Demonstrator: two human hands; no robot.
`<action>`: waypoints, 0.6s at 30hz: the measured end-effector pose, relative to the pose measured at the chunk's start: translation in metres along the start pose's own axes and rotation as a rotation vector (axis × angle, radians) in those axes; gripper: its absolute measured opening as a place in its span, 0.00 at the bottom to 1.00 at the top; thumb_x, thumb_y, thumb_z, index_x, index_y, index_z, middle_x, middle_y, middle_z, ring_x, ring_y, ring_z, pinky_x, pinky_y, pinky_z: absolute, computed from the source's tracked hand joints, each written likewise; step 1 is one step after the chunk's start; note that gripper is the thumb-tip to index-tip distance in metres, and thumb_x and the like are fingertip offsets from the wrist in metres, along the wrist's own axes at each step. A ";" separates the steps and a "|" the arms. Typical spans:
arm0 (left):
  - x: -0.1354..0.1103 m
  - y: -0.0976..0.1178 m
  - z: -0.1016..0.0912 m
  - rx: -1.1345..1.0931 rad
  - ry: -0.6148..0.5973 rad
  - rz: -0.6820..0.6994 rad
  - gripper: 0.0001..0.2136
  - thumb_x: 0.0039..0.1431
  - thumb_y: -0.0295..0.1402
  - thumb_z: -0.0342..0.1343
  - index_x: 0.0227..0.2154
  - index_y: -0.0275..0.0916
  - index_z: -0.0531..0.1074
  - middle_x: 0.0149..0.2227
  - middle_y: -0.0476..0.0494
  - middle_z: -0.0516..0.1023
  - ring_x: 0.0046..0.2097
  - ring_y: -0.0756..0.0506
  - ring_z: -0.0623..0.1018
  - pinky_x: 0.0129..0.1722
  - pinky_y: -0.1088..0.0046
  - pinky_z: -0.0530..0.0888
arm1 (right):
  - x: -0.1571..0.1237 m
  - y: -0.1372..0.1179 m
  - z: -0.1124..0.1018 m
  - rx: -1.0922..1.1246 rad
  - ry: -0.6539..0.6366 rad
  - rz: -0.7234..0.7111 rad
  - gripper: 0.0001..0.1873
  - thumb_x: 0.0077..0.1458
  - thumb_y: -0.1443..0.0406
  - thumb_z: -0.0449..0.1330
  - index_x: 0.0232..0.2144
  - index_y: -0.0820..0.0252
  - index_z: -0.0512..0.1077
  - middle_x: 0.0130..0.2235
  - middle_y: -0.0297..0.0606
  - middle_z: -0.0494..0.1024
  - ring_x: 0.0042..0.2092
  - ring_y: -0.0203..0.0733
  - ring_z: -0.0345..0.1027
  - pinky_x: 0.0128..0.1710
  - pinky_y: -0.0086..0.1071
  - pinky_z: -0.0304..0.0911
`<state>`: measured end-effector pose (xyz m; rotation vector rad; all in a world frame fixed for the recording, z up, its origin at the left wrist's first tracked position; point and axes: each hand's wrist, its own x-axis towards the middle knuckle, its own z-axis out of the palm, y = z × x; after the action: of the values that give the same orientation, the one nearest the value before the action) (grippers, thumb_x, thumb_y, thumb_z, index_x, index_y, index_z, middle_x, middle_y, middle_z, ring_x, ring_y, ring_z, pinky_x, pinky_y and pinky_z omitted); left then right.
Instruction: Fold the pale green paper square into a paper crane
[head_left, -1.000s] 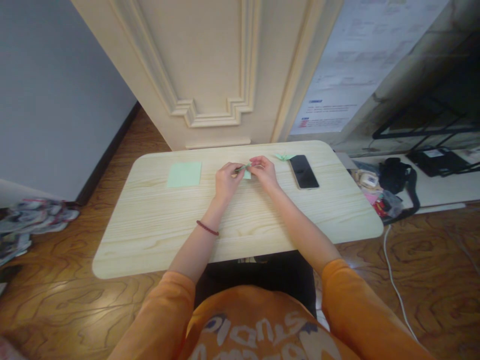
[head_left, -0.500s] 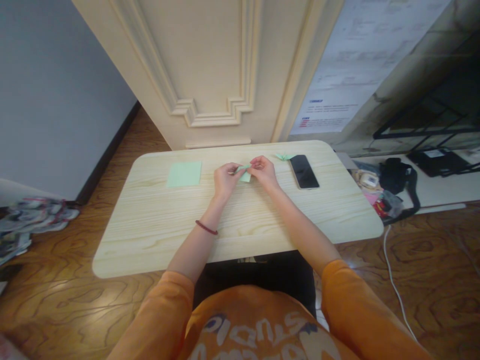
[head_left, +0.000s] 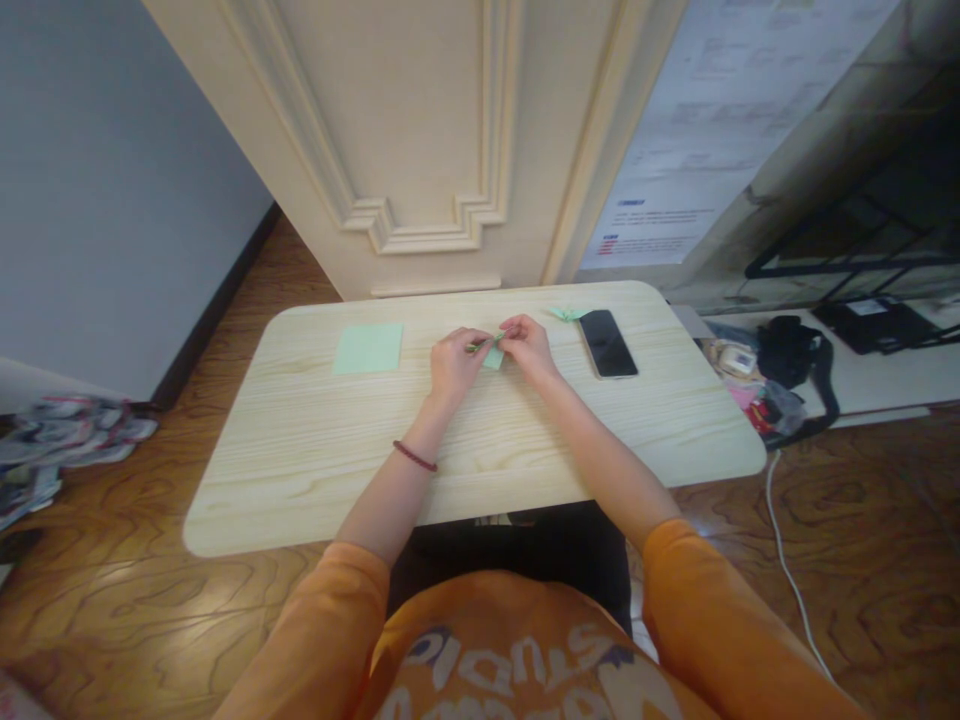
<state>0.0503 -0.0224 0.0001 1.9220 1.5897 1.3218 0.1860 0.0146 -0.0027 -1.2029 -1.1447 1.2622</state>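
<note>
A small piece of folded green paper [head_left: 493, 357] is pinched between both hands over the far middle of the table. My left hand [head_left: 454, 362], with a dark red bead bracelet on its wrist, grips the paper's left side. On its right side, my right hand [head_left: 526, 347] has thumb and fingers closed on the upper edge. The fingers cover much of the paper, so its exact folded shape is hard to make out. Left of the hands lies a flat stack of square green paper [head_left: 368, 348]. A folded green paper figure [head_left: 568, 314] rests beside a black smartphone [head_left: 608, 343].
The pale wooden table [head_left: 315, 460] has rounded corners and stands against a cream panelled wall [head_left: 420, 120]. On the right, a low shelf [head_left: 877, 385] holds a bag and small items. A white cable [head_left: 784, 560] runs over the floor; shoes [head_left: 71, 430] are at left.
My left hand has shifted slightly right and turned over the paper, covering more of it. The paper's visible flap is a little lower and tilted. My right hand has barely moved.
</note>
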 end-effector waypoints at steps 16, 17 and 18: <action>0.011 -0.009 0.010 -0.537 0.117 -0.394 0.15 0.38 0.40 0.71 0.25 0.35 0.78 0.27 0.44 0.81 0.28 0.48 0.78 0.31 0.73 0.75 | -0.014 -0.010 0.002 -0.241 0.121 -0.252 0.14 0.40 0.69 0.60 0.33 0.54 0.65 0.27 0.28 0.74 0.31 0.38 0.70 0.34 0.31 0.65; 0.012 -0.009 0.009 -0.549 0.113 -0.408 0.15 0.38 0.40 0.71 0.25 0.34 0.78 0.26 0.44 0.81 0.28 0.48 0.78 0.31 0.73 0.75 | -0.014 -0.010 0.002 -0.226 0.125 -0.251 0.14 0.41 0.68 0.60 0.33 0.54 0.65 0.27 0.28 0.74 0.32 0.38 0.71 0.34 0.31 0.65; 0.012 -0.008 0.009 -0.554 0.110 -0.415 0.15 0.37 0.40 0.71 0.25 0.34 0.78 0.26 0.44 0.80 0.28 0.48 0.78 0.31 0.73 0.74 | -0.014 -0.010 0.002 -0.209 0.129 -0.250 0.14 0.41 0.68 0.61 0.33 0.54 0.65 0.28 0.28 0.74 0.32 0.38 0.71 0.34 0.31 0.66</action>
<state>0.0522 -0.0065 -0.0058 1.1417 1.3739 1.4933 0.1841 0.0009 0.0077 -1.2308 -1.3093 0.8820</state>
